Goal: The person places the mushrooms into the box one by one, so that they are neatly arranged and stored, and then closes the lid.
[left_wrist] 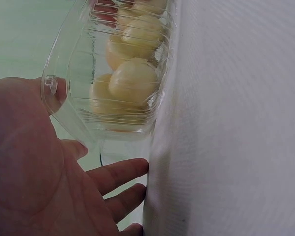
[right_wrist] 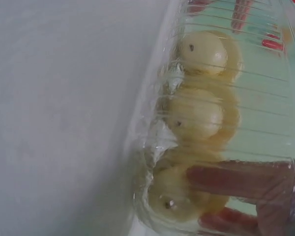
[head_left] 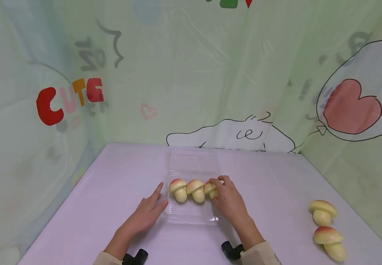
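A clear plastic clamshell box (head_left: 191,215) lies on the table with its lid (head_left: 192,162) folded back. Inside, a row of three toy mushrooms with yellow-and-red caps: the left mushroom (head_left: 179,190), the middle mushroom (head_left: 196,191) and the right mushroom (head_left: 210,189). My right hand (head_left: 228,200) reaches into the box and holds the right mushroom between thumb and fingers, partly hiding it. The right wrist view shows its fingers (right_wrist: 226,179) through the box wall. My left hand (head_left: 147,213) is beside the box's left edge, fingers spread, its thumb at the rim (left_wrist: 51,88).
Two more toy mushrooms lie at the table's right side, the farther mushroom (head_left: 323,212) behind the nearer mushroom (head_left: 330,243). A printed curtain (head_left: 191,73) stands behind and around the white table (head_left: 124,173).
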`<state>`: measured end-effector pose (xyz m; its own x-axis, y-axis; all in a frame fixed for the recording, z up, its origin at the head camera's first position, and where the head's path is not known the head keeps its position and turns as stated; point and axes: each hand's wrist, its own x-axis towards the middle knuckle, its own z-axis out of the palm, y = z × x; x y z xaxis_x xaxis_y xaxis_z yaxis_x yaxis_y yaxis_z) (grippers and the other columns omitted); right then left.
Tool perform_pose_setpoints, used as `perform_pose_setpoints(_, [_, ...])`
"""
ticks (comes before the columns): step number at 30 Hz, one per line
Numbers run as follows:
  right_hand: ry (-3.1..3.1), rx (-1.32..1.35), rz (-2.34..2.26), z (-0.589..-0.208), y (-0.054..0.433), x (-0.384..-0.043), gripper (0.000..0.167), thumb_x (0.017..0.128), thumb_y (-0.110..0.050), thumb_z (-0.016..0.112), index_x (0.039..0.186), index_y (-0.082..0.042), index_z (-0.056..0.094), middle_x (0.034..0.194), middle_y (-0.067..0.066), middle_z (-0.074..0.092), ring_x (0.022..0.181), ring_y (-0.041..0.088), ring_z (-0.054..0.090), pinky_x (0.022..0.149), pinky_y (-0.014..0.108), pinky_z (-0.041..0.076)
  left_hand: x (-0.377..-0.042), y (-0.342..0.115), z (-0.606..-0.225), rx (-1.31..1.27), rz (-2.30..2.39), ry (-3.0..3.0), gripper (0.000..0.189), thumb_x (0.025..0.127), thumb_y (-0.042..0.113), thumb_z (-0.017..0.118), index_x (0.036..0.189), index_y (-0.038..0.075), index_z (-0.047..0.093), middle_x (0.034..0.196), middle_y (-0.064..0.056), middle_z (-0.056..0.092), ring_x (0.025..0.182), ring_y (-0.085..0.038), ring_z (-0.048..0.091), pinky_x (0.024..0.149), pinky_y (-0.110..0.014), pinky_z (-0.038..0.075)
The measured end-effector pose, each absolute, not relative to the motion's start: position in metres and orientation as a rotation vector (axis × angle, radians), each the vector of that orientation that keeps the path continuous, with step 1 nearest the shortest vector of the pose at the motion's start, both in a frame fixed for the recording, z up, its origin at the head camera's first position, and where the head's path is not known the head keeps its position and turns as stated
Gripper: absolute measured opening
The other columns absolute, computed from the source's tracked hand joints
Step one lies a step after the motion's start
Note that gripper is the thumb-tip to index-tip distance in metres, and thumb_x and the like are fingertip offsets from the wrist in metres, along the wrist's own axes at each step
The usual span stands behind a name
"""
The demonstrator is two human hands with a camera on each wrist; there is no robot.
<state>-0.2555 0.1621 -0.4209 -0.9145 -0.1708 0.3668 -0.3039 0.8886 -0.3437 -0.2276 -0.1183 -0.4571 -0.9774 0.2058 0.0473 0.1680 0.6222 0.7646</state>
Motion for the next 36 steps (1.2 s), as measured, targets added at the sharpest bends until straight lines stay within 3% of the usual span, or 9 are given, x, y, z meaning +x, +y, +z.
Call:
perform_pose_setpoints(16, [-2.713,0.330,0.647,-0.418,0.163,-0.255,0.048,0.082,0.002,0.081,0.127,-0.009,0.070,0.136,0.021,0.056,0.116,0.039,0.060,0.088,0.050,0.057,-0.227,-0.117,-0.453,0.345,1.305,2.806,0.067,0.110,0.036,0.048,0.166,0.011,0.022,0.156,-0.027,0.047,0.151,-0.044,0.036,0.125,-0.069,0.008])
perform_pose_setpoints(36, [-2.544,0.314,0.935,-0.425,0.174,-0.256,0.041,0.088,-0.005,0.077,0.127,-0.001,0.069,0.133,0.024,0.057,0.125,0.045,0.058,0.103,0.060,0.050,-0.227,-0.119,-0.456,0.343,1.312,2.794,0.067,0.110,0.037,0.047,0.166,0.012,0.021,0.157,-0.027,0.046,0.152,-0.044,0.035,0.124,-0.070,0.007])
